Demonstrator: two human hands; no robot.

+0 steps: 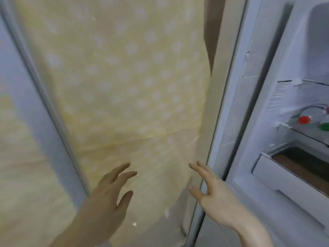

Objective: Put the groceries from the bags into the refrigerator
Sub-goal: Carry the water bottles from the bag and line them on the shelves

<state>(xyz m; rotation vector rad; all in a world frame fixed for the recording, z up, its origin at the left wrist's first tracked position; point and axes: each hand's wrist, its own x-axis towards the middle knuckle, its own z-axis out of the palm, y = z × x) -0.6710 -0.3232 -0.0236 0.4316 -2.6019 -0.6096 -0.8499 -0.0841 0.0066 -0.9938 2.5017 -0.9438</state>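
Note:
The refrigerator stands open at the right, its white door edge (229,107) running down the frame and the inside (292,97) showing past it. A yellow cloth with pale dots (124,82) covers the surface in front of me. My left hand (108,196) is raised before the cloth with straight, spread fingers and holds nothing. My right hand (213,195) is stretched out beside the door edge, fingers straight, and is also empty; whether it touches the edge cannot be told. The view is blurred. No bags or groceries show near my hands.
Inside the refrigerator a red cap (304,119) and a green cap (324,126) sit on a shelf. Below them a white drawer (277,177) holds something brown. A grey frame strip (44,97) runs diagonally at the left.

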